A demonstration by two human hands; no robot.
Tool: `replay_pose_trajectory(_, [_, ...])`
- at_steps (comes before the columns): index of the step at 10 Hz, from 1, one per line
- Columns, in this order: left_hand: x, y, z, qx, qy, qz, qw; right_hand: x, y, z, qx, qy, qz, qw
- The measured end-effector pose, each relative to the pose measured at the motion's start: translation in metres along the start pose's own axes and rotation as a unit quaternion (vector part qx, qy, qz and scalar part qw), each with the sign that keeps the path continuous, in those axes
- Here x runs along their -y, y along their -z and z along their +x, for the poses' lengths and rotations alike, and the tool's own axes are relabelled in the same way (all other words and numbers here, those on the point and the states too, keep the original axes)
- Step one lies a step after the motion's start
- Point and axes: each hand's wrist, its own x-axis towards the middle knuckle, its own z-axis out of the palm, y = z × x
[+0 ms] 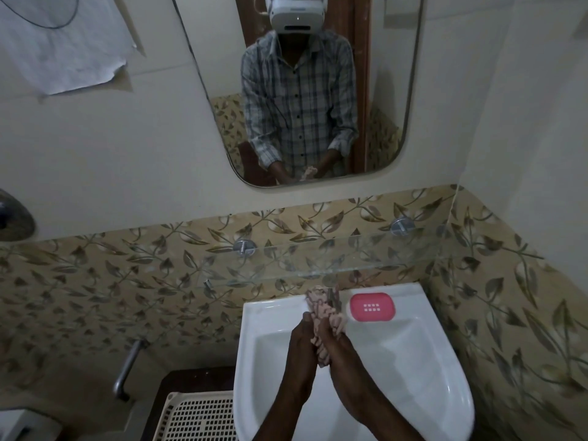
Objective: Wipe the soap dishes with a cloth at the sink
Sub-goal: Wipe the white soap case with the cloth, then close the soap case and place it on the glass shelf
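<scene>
A pink soap dish [372,306] with a white slotted centre lies on the back right ledge of the white sink [423,370]. Over the basin, my left hand [300,342] and my right hand [337,348] are pressed together around a shaggy pinkish cloth [324,316]. Both hands grip it, and its tufts stick out above my fingers toward the tap, which the cloth mostly hides. The dish sits just right of the cloth, apart from both hands.
A glass shelf [318,259] juts from the leaf-patterned tiles just above the sink's back edge. A mirror [305,90] hangs higher up. Left of the sink stand a perforated cream basket [197,415] and a metal pipe [127,367].
</scene>
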Motion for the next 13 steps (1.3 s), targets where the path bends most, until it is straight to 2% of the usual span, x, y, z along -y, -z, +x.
replay_pose_trajectory(1, [0.025, 0.016, -0.028, -0.005, -0.015, -0.088, 0.996, 0.007, -0.007, 0.013, 0.019, 0.112, -0.189, 0.975])
replay_pose_trajectory(2, [0.025, 0.016, -0.032, 0.067, -0.037, -0.088, 0.993, 0.021, -0.006, 0.026, -0.043, 0.101, -0.17, 0.979])
replay_pose_trajectory(3, [-0.006, 0.004, -0.017, -0.001, -0.018, -0.165, 0.986, 0.019, 0.017, 0.048, -0.116, -0.044, -0.024, 0.992])
replay_pose_trajectory(4, [0.002, 0.002, -0.01, 0.014, -0.034, -0.204, 0.978, 0.014, 0.027, 0.059, -0.124, -0.122, 0.042, 0.984])
replay_pose_trajectory(5, [0.006, 0.011, 0.003, -0.046, -0.014, -0.218, 0.975, 0.006, 0.026, 0.076, -0.07, -0.247, 0.132, 0.957])
replay_pose_trajectory(6, [0.006, 0.024, 0.014, -0.076, 0.038, -0.28, 0.956, -0.004, 0.028, 0.076, -0.016, -0.262, 0.121, 0.957])
replay_pose_trajectory(7, [0.014, 0.045, 0.024, -0.077, 0.051, -0.313, 0.945, -0.023, 0.032, 0.073, -0.054, -0.237, 0.094, 0.965])
replay_pose_trajectory(8, [0.025, 0.057, 0.027, -0.096, 0.052, -0.275, 0.955, -0.031, 0.03, 0.073, -0.087, -0.248, 0.077, 0.962])
replay_pose_trajectory(9, [0.039, 0.073, 0.039, -0.159, 0.082, -0.291, 0.94, -0.034, 0.022, 0.085, -0.119, -0.247, 0.034, 0.961])
replay_pose_trajectory(10, [0.046, 0.086, 0.048, -0.227, 0.131, -0.368, 0.892, -0.035, 0.018, 0.099, -0.167, -0.234, 0.011, 0.958])
replay_pose_trajectory(11, [0.069, 0.114, 0.048, -0.305, 0.151, -0.494, 0.8, -0.041, 0.003, 0.12, -0.184, -0.215, 0.007, 0.959])
replay_pose_trajectory(12, [0.081, 0.127, 0.042, -0.333, 0.144, -0.53, 0.766, -0.051, -0.007, 0.135, -0.174, -0.159, -0.08, 0.969])
replay_pose_trajectory(13, [0.101, 0.134, 0.043, -0.339, 0.146, -0.554, 0.746, -0.077, -0.024, 0.159, -0.117, 0.053, -0.413, 0.902])
